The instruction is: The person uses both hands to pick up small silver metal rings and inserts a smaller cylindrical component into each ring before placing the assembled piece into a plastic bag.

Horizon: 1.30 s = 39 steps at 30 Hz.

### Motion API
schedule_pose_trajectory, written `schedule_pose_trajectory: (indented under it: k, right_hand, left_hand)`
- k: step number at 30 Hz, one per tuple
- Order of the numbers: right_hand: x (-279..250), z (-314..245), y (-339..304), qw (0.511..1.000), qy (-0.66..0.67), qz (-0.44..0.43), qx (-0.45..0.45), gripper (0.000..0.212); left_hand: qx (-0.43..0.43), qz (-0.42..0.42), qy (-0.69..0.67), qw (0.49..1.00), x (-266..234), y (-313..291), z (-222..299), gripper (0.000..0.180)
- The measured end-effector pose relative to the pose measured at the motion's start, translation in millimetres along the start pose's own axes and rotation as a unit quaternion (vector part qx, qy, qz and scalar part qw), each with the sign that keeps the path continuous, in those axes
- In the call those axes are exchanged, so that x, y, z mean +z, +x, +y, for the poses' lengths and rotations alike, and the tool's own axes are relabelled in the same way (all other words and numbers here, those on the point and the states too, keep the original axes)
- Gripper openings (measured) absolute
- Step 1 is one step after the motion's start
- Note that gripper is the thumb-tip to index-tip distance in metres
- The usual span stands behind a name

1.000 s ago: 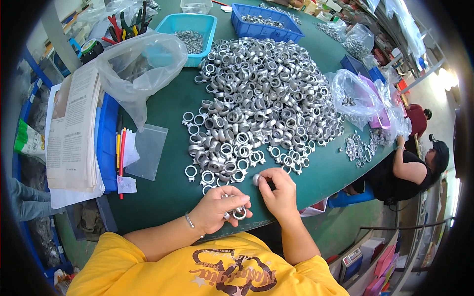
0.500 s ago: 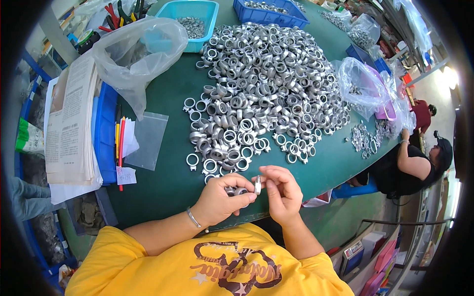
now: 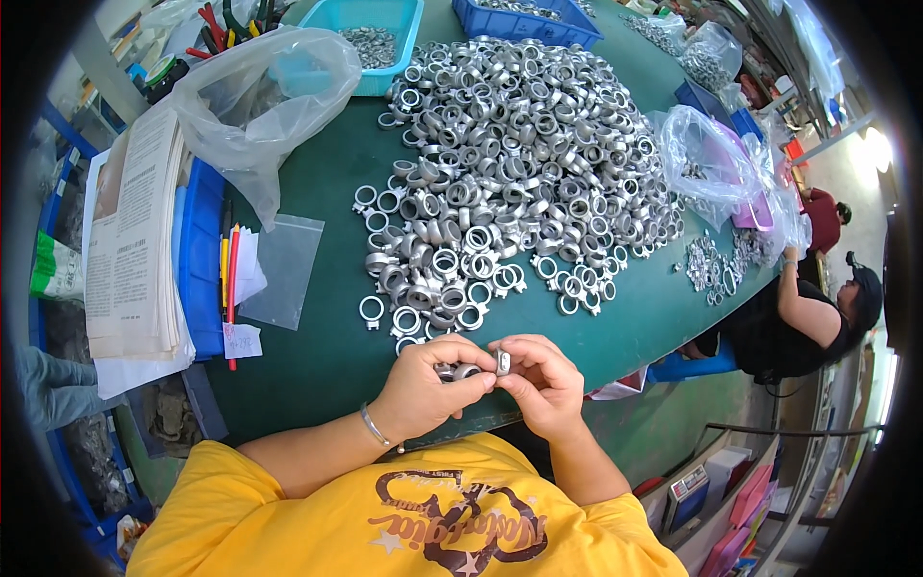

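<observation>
My left hand [image 3: 428, 383], with a silver bangle at the wrist, is closed around several grey metal rings [image 3: 460, 371]. Its thumb and forefinger also meet one metal ring fitting [image 3: 503, 363], turned with its small lug facing up toward me. My right hand [image 3: 548, 385] pinches that same fitting from the other side between thumb and fingers. Just beyond both hands spreads a large heap of matching metal rings [image 3: 519, 144] with small lugs. One loose ring [image 3: 371, 308] lies flat at the heap's near left edge.
On the green table [image 3: 317, 173] a clear zip bag [image 3: 282, 269] lies left, beside pens and a blue tray [image 3: 202, 260] with newspapers. A turquoise basket [image 3: 415, 29] and blue crate [image 3: 529, 27] stand behind the heap. A co-worker [image 3: 808, 317] sits at the right edge.
My right fingers have closed in on the ring fitting, and the fitting has turned so its lug faces me. My left hand keeps its hold with little movement.
</observation>
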State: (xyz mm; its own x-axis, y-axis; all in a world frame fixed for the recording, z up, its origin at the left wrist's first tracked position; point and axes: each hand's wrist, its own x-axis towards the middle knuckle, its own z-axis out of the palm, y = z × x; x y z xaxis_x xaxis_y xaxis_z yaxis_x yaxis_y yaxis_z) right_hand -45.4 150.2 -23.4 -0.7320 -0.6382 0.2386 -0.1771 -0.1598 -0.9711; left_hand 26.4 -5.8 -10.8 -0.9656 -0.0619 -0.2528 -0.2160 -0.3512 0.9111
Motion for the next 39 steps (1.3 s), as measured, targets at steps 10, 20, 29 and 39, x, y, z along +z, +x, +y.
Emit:
schedule_pose_trajectory:
  k: [10,20,29,39]
  right_hand:
    - [-2,0,-2,0.998,-0.054,0.001,-0.014,0.028]
    - [-2,-4,4,0.958,-0.240,0.015,-0.155,0.029]
    - [5,-15,5,0.912,-0.321,0.030,-0.253,0.023]
    - [-4,-10,37,0.960,-0.231,0.135,-0.087,0.013]
  left_hand:
    - [-0.010,-0.005,0.005,1.000,0,0,2,0.011]
    - [-0.070,0.016,-0.061,0.996,1,1,2,0.014]
    - [-0.099,-0.001,-0.203,0.974,-3,6,-3,0.016]
    - [-0.095,-0.057,-0.385,0.916,-11,7,-3,0.018]
